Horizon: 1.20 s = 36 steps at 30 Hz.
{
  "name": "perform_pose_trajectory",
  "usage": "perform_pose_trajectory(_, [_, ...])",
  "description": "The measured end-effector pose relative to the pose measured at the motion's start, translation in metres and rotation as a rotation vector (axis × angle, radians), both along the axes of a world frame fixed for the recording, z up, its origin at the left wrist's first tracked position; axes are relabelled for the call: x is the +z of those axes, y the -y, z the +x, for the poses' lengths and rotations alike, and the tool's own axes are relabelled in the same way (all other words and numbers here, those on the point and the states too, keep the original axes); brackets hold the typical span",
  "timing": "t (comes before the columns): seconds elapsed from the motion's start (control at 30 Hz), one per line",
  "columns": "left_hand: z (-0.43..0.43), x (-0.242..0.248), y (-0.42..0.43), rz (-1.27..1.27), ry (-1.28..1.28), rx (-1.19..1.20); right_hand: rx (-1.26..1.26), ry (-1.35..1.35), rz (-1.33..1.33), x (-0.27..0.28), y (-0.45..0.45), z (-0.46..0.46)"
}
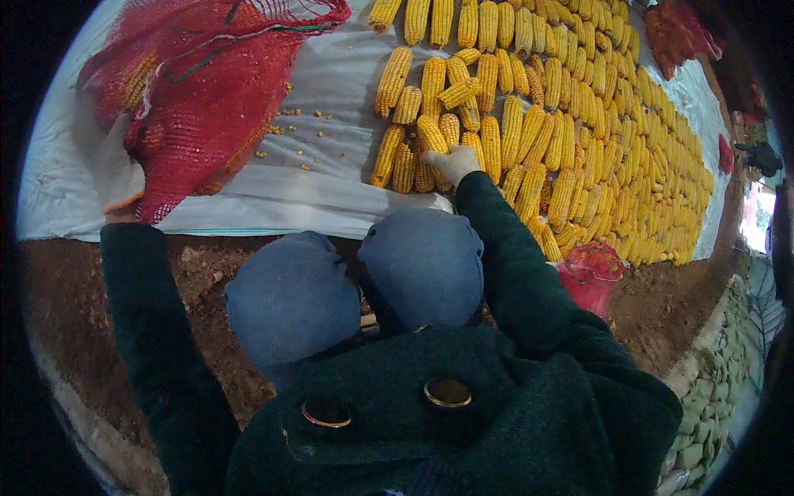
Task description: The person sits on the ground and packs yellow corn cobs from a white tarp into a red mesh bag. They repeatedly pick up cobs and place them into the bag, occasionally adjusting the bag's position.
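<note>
My right hand [458, 162], in a pale glove, grips a yellow corn cob [432, 134] over the left end of the laid-out cobs [595, 149]. At the far left, my left hand [115, 164], in a white glove with an orange cuff edge, is against the side of a red mesh bag [217, 111]. Another corn cob [138, 84] shows just beyond the left fingers. Blur hides whether those fingers hold that cob or the mesh. Cobs show dimly through the bag, which lies slumped on a white plastic sheet [335, 80].
Loose kernels [291, 129] lie scattered between bag and cobs. A red bucket or bag [592, 276] stands on brown soil [651, 310] by my right elbow. More red mesh bags [676, 37] lie at the far right. Stacked greenish sacks [707, 397] line the lower right.
</note>
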State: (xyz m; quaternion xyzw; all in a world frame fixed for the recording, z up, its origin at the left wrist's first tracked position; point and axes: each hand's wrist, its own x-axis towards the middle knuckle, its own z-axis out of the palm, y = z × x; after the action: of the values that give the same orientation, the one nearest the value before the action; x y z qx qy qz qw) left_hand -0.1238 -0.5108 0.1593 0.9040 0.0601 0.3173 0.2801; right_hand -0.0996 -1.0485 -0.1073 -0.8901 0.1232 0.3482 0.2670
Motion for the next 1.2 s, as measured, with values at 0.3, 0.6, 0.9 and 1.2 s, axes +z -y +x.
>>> perform_pose_trajectory(0.3, [-0.005,-0.004,-0.017,0.397,-0.003,-0.053,0.5,0.025,0.012,-0.024,0.003,0.022])
perform_pose_trajectory(0.6, [-0.007,-0.001,-0.013,0.095,-0.08,0.042,0.064,0.013,0.257,-0.012,-0.017,0.012])
perform_pose_trajectory(0.9, [0.002,0.007,0.02,-0.555,-0.002,0.068,0.401,0.094,0.027,0.012,-0.02,0.012])
perform_pose_trajectory(1.2, [0.004,0.009,0.025,-0.62,-0.019,0.033,0.045,0.552,0.684,0.129,-0.043,0.012])
